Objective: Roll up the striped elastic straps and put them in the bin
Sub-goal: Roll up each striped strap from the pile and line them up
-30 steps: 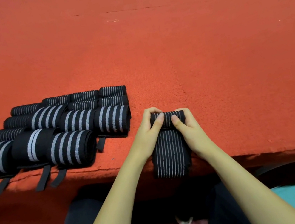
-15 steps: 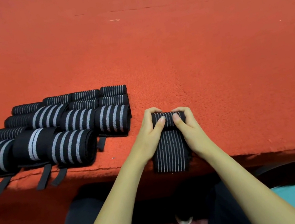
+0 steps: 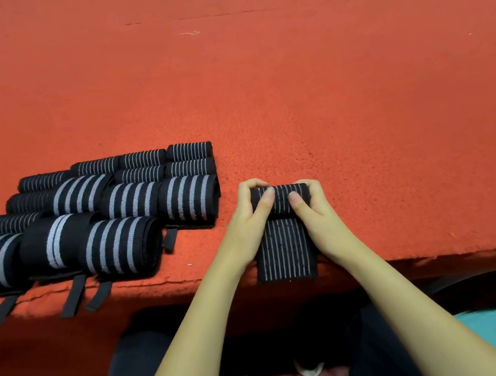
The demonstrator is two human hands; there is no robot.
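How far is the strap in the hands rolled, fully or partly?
Partly. The left hand and right hand grip the strap at its rolled far end; its flat tail lies on the red surface.

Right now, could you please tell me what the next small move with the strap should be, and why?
Probably roll the black elastic strap with thin white stripes one more turn toward you. The left hand and right hand both grip its rolled part, and its flat tail lies unrolled, reaching the edge of the red table.
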